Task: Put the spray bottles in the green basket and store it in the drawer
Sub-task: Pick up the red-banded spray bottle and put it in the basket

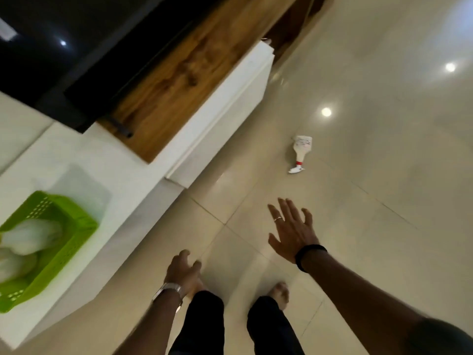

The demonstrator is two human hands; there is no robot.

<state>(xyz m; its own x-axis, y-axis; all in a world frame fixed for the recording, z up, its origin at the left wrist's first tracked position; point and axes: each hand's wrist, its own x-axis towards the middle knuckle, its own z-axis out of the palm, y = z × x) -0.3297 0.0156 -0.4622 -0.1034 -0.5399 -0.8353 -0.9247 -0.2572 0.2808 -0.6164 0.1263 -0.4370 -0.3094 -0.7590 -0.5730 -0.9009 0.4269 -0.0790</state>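
Observation:
A green basket [64,242] stands on the white cabinet top at the left, with two blurred white spray bottles [28,239] lying inside. Another white spray bottle [301,152] with a red collar lies on its side on the tiled floor, ahead to the right. My right hand [291,231] is stretched out over the floor, fingers spread, well short of that bottle and holding nothing. Lower down by my legs, my left hand [183,274] hangs with fingers loosely apart and nothing in it.
A low white cabinet [143,190] with a wooden top panel [184,80] runs along the left. A white drawer front [225,116] juts out over the floor. A black screen [64,47] stands above. Glossy beige tiles [371,201] spread to the right.

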